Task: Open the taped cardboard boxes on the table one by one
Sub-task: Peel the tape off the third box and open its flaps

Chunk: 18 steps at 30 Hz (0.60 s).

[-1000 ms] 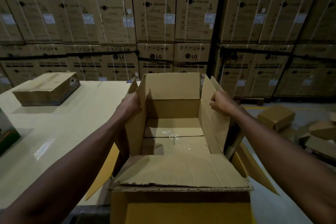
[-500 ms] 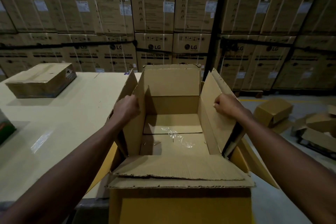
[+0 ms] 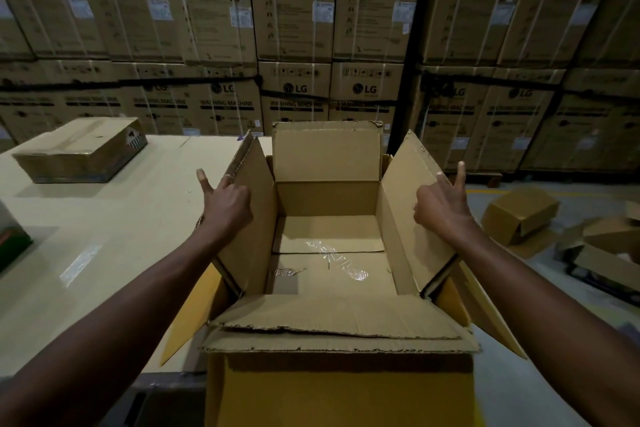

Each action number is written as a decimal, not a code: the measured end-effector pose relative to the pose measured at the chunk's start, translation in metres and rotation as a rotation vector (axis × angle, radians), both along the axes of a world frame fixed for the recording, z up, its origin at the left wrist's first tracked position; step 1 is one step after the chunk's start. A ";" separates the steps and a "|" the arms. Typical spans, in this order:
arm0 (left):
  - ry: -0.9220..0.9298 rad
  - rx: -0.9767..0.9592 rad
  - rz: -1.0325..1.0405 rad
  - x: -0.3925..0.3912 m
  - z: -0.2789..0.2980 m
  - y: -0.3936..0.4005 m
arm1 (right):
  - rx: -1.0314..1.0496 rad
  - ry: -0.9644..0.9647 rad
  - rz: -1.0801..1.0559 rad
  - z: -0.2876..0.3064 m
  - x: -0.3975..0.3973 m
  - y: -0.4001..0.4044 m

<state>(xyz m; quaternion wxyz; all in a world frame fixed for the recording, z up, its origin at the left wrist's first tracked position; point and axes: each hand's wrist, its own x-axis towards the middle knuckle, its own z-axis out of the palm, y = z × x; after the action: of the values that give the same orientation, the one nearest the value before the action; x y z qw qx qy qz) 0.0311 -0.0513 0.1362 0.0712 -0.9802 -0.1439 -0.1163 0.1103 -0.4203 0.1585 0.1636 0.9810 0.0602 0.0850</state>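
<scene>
The open box (image 3: 332, 253) sits at the table's (image 3: 104, 236) near right corner, partly overhanging the edge toward the person. All four flaps are up or folded out, and only loose tape (image 3: 343, 260) lies on its floor, so this box looks done.

The left hand (image 3: 227, 201) rests against the outer face of the left flap (image 3: 249, 215), its fingers mostly straight and spread. The right hand (image 3: 441, 208) rests likewise on the right flap (image 3: 412, 211), with the forefinger pointing up. Neither hand clamps the cardboard. Both seem to press the flaps outward so that they stay splayed and do not spring back over the opening.

Half a second ago both hands were curled over the flaps' top edges, gripping them. Now the fingers have let go and straightened, and the flaps lean wider apart. The near flap (image 3: 339, 326) lies folded toward the person as before.

A second box (image 3: 79, 152) lies toward the table's far left corner, its top closed and seemingly taped. It is probably next. Opened boxes (image 3: 519, 215) lie on the floor at right.
</scene>
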 end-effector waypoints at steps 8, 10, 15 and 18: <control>0.010 0.042 -0.018 -0.008 -0.001 -0.014 | 0.025 0.026 0.011 -0.002 -0.013 0.006; 0.013 0.035 -0.024 -0.010 0.000 -0.017 | 0.075 0.030 0.015 0.000 -0.016 0.008; 0.003 0.034 -0.045 -0.013 0.001 -0.020 | 0.130 0.018 0.046 0.002 -0.025 0.011; 0.001 0.037 -0.063 -0.016 0.003 -0.025 | 0.173 0.002 0.081 0.002 -0.029 0.013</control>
<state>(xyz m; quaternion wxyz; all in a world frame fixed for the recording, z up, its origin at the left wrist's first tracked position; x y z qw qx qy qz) 0.0148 -0.0763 0.1392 0.0856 -0.9828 -0.1109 -0.1206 0.0814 -0.4071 0.1607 0.0746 0.9883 0.0925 0.0955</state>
